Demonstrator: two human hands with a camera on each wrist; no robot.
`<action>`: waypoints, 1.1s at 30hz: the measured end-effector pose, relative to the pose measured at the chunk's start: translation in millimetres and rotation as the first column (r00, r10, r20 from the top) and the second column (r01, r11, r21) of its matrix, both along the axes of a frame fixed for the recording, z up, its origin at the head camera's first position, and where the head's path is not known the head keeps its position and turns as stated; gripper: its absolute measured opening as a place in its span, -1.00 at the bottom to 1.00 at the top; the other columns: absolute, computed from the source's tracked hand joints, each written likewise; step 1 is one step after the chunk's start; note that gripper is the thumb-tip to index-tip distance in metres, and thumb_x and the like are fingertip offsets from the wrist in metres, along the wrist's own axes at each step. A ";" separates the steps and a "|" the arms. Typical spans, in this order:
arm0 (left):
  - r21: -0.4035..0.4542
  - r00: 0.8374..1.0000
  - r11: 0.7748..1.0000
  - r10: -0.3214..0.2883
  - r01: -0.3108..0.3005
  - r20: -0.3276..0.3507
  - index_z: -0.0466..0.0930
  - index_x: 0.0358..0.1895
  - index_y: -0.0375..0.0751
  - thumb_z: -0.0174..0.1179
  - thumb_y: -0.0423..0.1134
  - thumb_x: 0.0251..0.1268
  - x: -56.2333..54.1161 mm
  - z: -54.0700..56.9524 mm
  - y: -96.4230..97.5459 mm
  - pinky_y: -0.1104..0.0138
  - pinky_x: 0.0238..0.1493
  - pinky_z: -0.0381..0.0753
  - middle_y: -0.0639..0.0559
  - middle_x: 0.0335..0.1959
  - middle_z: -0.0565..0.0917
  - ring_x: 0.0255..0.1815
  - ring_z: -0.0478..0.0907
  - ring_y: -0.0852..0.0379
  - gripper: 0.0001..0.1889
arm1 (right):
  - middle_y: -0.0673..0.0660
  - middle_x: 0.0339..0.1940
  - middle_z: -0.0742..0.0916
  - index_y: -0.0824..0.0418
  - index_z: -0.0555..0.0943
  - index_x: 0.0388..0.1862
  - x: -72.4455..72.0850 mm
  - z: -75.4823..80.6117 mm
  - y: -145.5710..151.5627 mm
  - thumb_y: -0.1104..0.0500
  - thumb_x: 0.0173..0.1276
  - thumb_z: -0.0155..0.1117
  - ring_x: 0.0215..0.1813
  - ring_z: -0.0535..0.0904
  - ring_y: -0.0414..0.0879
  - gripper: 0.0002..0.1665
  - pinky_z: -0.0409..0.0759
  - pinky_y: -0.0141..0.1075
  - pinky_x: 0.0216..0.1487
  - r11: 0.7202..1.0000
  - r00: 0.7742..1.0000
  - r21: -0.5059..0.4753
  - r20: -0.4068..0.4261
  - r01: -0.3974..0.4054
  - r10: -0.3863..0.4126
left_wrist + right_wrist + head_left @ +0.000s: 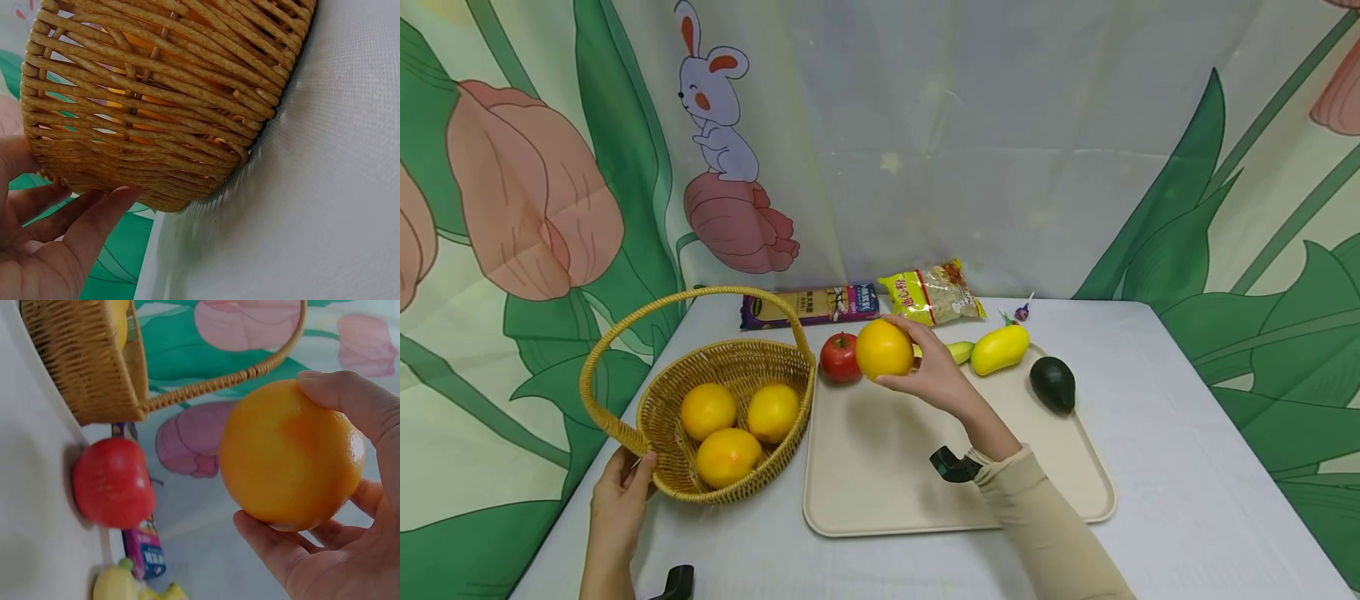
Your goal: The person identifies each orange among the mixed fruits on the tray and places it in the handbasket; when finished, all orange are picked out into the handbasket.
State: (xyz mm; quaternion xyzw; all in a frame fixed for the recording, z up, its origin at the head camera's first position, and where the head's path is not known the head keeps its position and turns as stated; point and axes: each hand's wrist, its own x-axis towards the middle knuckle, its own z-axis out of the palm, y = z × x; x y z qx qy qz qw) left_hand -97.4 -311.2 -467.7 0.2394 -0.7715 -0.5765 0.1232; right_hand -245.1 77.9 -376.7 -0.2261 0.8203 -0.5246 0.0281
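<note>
My right hand (931,372) grips an orange (884,349) between thumb and fingers, raised above the tray's (880,508) back left part. In the right wrist view the orange (290,456) is plainly held off the surface. My left hand (619,497) holds the near left edge of a wicker basket (797,454), beside the foot of its tall handle. From the left wrist view, the fingers and thumb of this hand (53,234) lie against the woven side (156,112). Three oranges, one of them at the front (728,457), lie inside the basket.
A red apple (840,358) sits at the tray's back left corner. A yellow mango-like fruit (1000,349) and a dark avocado (1052,385) lie on its right. Behind stand a purple packet (808,306), a yellow food bag (932,293) and a small wrapped lollipop (1022,312).
</note>
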 end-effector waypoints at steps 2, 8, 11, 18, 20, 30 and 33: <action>0.004 1.000 1.000 0.006 -0.006 0.000 -0.11 0.49 -0.29 -0.12 0.00 0.45 0.1 0.0 0.2 0.79 -0.32 0.51 -0.44 0.41 0.16 -0.24 0.33 0.79 -0.29 | 0.06 0.33 0.40 -0.13 0.27 0.39 0.6 0.8 -5.5 0.07 0.03 0.52 0.22 0.41 0.07 -0.05 0.61 -0.06 0.15 1.000 1.000 0.004 -0.012 -0.012 0.012; -0.002 1.000 1.000 0.007 -0.007 0.001 -0.09 0.50 -0.22 -0.11 0.04 0.44 -1.5 -8.7 -5.4 0.78 -0.31 0.52 -0.38 0.42 0.16 -0.20 0.33 0.75 -0.29 | 0.07 0.37 0.38 -0.15 0.29 0.38 1.1 2.9 -22.3 0.10 0.03 0.52 0.41 0.26 0.08 -0.07 0.59 -0.06 0.18 0.999 0.998 0.001 -0.040 -0.049 0.049; -0.022 1.000 1.000 -0.012 0.012 -0.024 -0.08 0.50 -0.20 -0.09 0.10 0.41 -4.2 -20.6 -14.0 0.76 -0.28 0.54 -0.42 0.42 0.15 -0.18 0.35 0.76 -0.26 | 0.06 0.37 0.38 -0.10 0.30 0.38 0.7 4.5 -30.7 0.12 0.03 0.52 0.36 0.32 0.07 -0.07 0.59 -0.06 0.18 0.997 0.995 -0.017 -0.067 -0.080 0.079; -0.017 0.998 0.999 -0.029 0.028 -0.056 -0.08 0.50 -0.20 -0.05 0.12 0.38 -5.6 -26.4 -17.6 0.74 -0.29 0.56 -0.48 0.40 0.15 -0.19 0.39 0.74 -0.23 | 0.02 0.34 0.40 -0.11 0.29 0.38 2.0 9.8 -47.8 0.11 0.01 0.53 0.25 0.41 0.00 -0.06 0.61 -0.09 0.14 0.992 0.988 -0.015 -0.090 -0.126 0.124; -0.008 0.999 1.000 -0.017 0.016 -0.038 -0.08 0.50 -0.21 -0.08 0.08 0.41 -3.9 -19.2 -12.5 0.75 -0.30 0.55 -0.46 0.40 0.16 -0.21 0.37 0.77 -0.26 | 0.02 0.34 0.40 -0.12 0.30 0.38 2.5 10.9 -52.1 0.10 0.01 0.53 0.25 0.40 -0.01 -0.06 0.61 -0.10 0.14 0.992 0.988 -0.010 -0.086 -0.129 0.128; -0.015 1.000 1.000 -0.008 0.008 -0.001 -0.09 0.50 -0.24 -0.14 0.02 0.45 0.4 -0.1 -0.3 0.78 -0.29 0.51 -0.41 0.41 0.18 -0.22 0.31 0.79 -0.31 | 0.02 0.34 0.40 -0.12 0.30 0.36 1.4 14.9 -71.7 0.10 0.02 0.52 0.20 0.42 -0.05 -0.08 0.64 -0.20 0.09 0.983 0.978 -0.001 -0.098 -0.183 0.182; -0.017 1.000 1.000 -0.013 0.013 0.003 -0.10 0.50 -0.24 -0.16 0.00 0.47 1.0 0.5 -0.7 0.78 -0.28 0.51 -0.42 0.41 0.18 -0.23 0.31 0.80 -0.32 | 0.02 0.33 0.40 -0.13 0.30 0.37 0.5 15.7 -78.3 0.09 0.03 0.51 0.19 0.43 -0.05 -0.08 0.63 -0.19 0.09 0.980 0.975 0.006 -0.096 -0.200 0.200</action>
